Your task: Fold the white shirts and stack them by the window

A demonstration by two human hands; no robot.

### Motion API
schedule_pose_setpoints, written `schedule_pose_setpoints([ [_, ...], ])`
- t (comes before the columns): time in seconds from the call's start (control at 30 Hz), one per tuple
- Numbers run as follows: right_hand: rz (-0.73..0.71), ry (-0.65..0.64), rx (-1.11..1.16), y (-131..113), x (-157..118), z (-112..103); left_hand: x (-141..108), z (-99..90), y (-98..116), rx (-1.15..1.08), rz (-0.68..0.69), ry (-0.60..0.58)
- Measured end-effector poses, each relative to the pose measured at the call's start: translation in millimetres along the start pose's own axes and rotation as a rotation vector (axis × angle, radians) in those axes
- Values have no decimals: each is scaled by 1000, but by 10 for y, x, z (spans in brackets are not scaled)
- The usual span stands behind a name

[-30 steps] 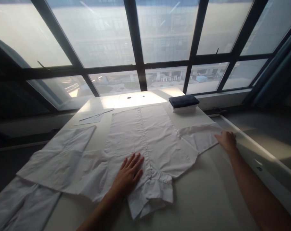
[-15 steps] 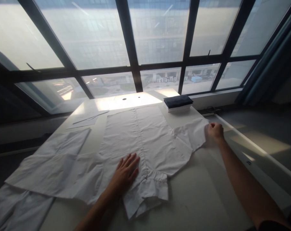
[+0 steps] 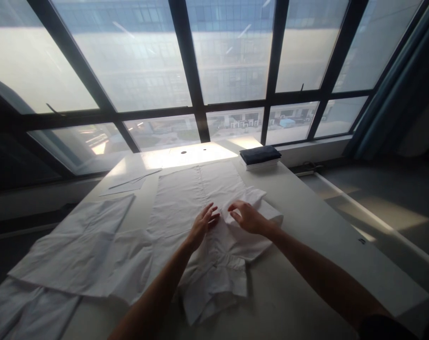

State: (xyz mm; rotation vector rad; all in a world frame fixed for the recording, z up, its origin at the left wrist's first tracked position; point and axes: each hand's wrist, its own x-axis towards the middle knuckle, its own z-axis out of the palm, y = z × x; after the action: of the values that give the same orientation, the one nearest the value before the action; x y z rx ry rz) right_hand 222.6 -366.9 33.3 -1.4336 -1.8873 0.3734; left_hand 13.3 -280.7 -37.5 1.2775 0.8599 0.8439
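Note:
A white shirt (image 3: 179,203) lies spread on the table, its collar end toward me and a gathered line of fabric down its middle. Its right-hand sleeve (image 3: 260,212) is folded inward over the body. My right hand (image 3: 248,217) is at the end of this sleeve, near the shirt's middle, fingers curled on the cloth. Just left of it, my left hand (image 3: 203,224) is over the shirt front with its fingers apart, holding nothing. The other sleeve (image 3: 125,255) stretches out to the left.
A dark folded cloth tops a stack of white ones (image 3: 260,158) at the table's back right. More white fabric (image 3: 37,307) hangs over the left edge. A thin sheet (image 3: 125,184) lies at the back left. Large windows (image 3: 232,56) rise behind the white table (image 3: 299,264).
My right hand has brought the sleeve from the right side in toward the shirt's middle, folding it over. My left hand has lifted from lying flat and moved slightly forward and right.

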Motion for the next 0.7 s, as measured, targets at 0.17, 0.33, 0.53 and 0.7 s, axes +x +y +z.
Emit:
schedule_pose_setpoints([
  [0.17, 143, 184, -107, 477, -128, 18, 16, -24, -142, -7, 44, 24],
  [0.33, 489, 344, -298, 1184, -128, -293, -18, 9, -163, 17, 92, 29],
  [0.53, 458, 247, -66, 1104, 1, -236, -19, 31, -170, -3, 97, 44],
  [0.7, 57, 232, -59, 384, 55, 158, -48, 4, -128, -139, 79, 6],
])
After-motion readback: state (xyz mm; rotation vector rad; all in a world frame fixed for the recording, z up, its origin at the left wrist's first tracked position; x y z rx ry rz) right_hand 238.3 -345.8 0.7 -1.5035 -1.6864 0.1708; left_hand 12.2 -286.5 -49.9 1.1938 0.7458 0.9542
